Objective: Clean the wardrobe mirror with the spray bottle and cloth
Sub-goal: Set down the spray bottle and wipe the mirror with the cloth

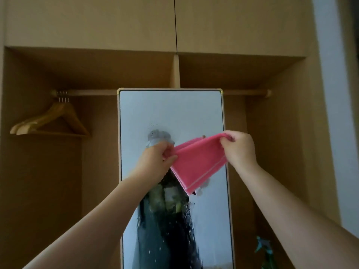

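Note:
A tall framed mirror [209, 117] stands in the middle of the open wardrobe, its glass wet with spray droplets around the centre and lower part. In front of it hangs a folded pink cloth [196, 162], stretched between both hands. My left hand [157, 162] pinches its left corner, and my right hand [239, 150] pinches its upper right corner. The cloth's lower corner droops toward the glass. A teal spray bottle [264, 249] shows at the lower right inside the wardrobe, partly hidden by my right forearm.
Wooden hangers [52, 121] hang from the rail [91, 92] on the left side of the wardrobe. Closed upper cabinet doors [174, 22] sit above. A pale wall [334, 113] runs down the right edge.

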